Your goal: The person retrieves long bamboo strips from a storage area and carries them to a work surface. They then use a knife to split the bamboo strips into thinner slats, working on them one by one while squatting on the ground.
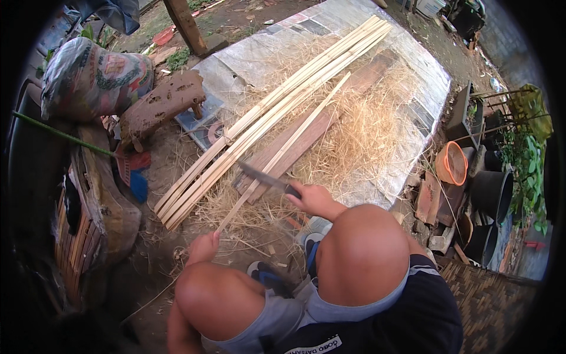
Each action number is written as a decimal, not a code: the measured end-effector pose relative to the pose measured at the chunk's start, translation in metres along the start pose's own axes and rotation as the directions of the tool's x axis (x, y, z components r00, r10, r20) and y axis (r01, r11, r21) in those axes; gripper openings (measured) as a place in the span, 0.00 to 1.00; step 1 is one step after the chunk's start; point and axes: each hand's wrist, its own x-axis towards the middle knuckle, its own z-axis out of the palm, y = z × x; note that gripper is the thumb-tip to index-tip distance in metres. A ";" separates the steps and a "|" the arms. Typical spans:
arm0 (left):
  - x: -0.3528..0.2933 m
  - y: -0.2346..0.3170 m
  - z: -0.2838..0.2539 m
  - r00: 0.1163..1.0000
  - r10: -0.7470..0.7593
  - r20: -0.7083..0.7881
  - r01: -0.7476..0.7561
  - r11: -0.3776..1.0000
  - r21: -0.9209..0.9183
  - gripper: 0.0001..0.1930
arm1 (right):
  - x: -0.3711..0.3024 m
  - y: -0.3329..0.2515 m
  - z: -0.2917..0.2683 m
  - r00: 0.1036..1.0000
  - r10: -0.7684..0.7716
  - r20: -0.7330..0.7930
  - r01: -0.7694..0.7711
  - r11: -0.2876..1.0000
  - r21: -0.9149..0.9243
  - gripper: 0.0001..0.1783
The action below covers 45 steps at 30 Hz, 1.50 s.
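Observation:
My left hand grips the near end of a long thin bamboo strip that runs up and to the right over a wooden plank. My right hand holds a knife by its dark handle, its blade laid across the strip near the plank's lower end. A bundle of several bamboo slats, tied with a strand, lies just left of the strip. Pale shavings cover the plastic sheet beneath. My bare knees fill the lower middle of the view.
A mud-caked wooden stool and a stuffed printed sack stand at the left, beside a broom with a green handle. An orange basket, black pots and bricks crowd the right. A wooden post rises at the back.

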 end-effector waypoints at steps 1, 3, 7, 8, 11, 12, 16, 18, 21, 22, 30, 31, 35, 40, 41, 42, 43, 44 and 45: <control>0.000 0.001 0.000 1.000 0.014 -0.011 -0.014 0.999 -0.032 0.23 | -0.007 -0.013 0.000 0.996 -0.079 0.033 0.082 0.993 -0.087 0.28; -0.008 -0.003 0.000 0.999 0.037 -0.015 -0.038 0.996 -0.078 0.24 | -0.015 -0.025 0.005 0.968 -0.218 0.121 0.241 0.944 -0.225 0.27; -0.042 -0.032 -0.015 0.999 -0.036 0.035 0.043 0.975 -0.218 0.25 | 0.023 0.078 -0.030 0.980 -0.029 -0.199 -0.013 0.978 -0.206 0.27; -0.038 -0.026 -0.022 0.998 -0.059 0.037 0.065 0.976 -0.207 0.25 | 0.024 0.071 -0.017 0.977 0.013 -0.212 -0.048 0.986 -0.161 0.27; -0.026 -0.028 -0.017 0.994 -0.058 0.089 0.081 0.956 -0.283 0.26 | 0.024 0.044 -0.006 0.974 -0.056 -0.220 0.017 0.985 -0.174 0.26; -0.027 -0.038 -0.013 0.991 -0.048 0.128 0.086 0.945 -0.316 0.26 | 0.014 0.037 -0.007 0.969 -0.175 -0.174 0.130 0.961 -0.243 0.26; -0.053 -0.061 -0.023 0.971 -0.141 0.194 0.217 0.864 -0.454 0.26 | 0.017 0.077 -0.043 0.946 0.204 -0.254 -0.232 0.969 -0.088 0.25; -0.048 -0.076 -0.012 0.954 -0.151 0.260 0.269 0.815 -0.514 0.23 | 0.023 0.078 -0.037 0.906 0.271 -0.325 -0.302 0.952 -0.048 0.24; -0.022 -0.016 -0.010 0.987 0.047 -0.156 -0.101 0.930 -0.355 0.19 | 0.003 0.034 -0.001 0.978 -0.101 -0.182 0.073 0.985 -0.158 0.24; -0.020 -0.006 -0.011 0.981 0.018 -0.192 -0.072 0.958 -0.278 0.18 | 0.002 0.036 0.000 0.975 -0.105 -0.195 0.067 0.979 -0.191 0.24; -0.013 -0.022 -0.004 0.990 -0.009 -0.137 0.004 0.999 -0.039 0.20 | 0.025 0.097 -0.046 0.863 0.306 -0.401 -0.332 0.943 0.006 0.28; 0.001 -0.005 -0.003 0.993 0.009 -0.118 -0.016 0.998 -0.060 0.21 | 0.027 0.083 -0.039 0.894 0.260 -0.364 -0.282 0.959 -0.008 0.28; 0.028 0.040 -0.002 0.993 0.061 -0.098 -0.068 0.995 -0.070 0.22 | -0.014 -0.019 0.012 0.988 -0.114 0.100 0.121 0.990 -0.066 0.29; 0.000 0.019 0.003 0.991 0.033 -0.133 -0.045 0.995 -0.089 0.22 | 0.006 0.032 -0.006 0.997 0.023 -0.076 -0.030 0.995 -0.091 0.29; -0.005 0.008 0.004 0.994 0.009 -0.109 -0.023 0.991 -0.132 0.22 | 0.014 0.056 -0.017 0.982 0.033 -0.185 -0.057 0.990 -0.128 0.28; -0.010 -0.004 0.007 0.997 -0.011 -0.080 -0.003 0.984 -0.179 0.22 | 0.019 0.076 -0.026 0.956 0.042 -0.290 -0.093 0.982 -0.165 0.27; -0.018 -0.015 0.005 0.997 -0.043 -0.069 0.032 0.987 -0.157 0.22 | 0.027 0.087 -0.038 0.930 0.147 -0.338 -0.200 0.972 -0.126 0.26; -0.028 -0.024 -0.002 0.996 -0.075 -0.057 0.067 0.989 -0.134 0.22 | 0.032 0.098 -0.048 0.890 0.253 -0.380 -0.304 0.949 -0.081 0.25; -0.035 -0.029 -0.009 0.993 -0.105 -0.051 0.099 0.989 -0.114 0.22 | 0.032 0.122 -0.063 0.848 0.336 -0.409 -0.388 0.921 -0.047 0.25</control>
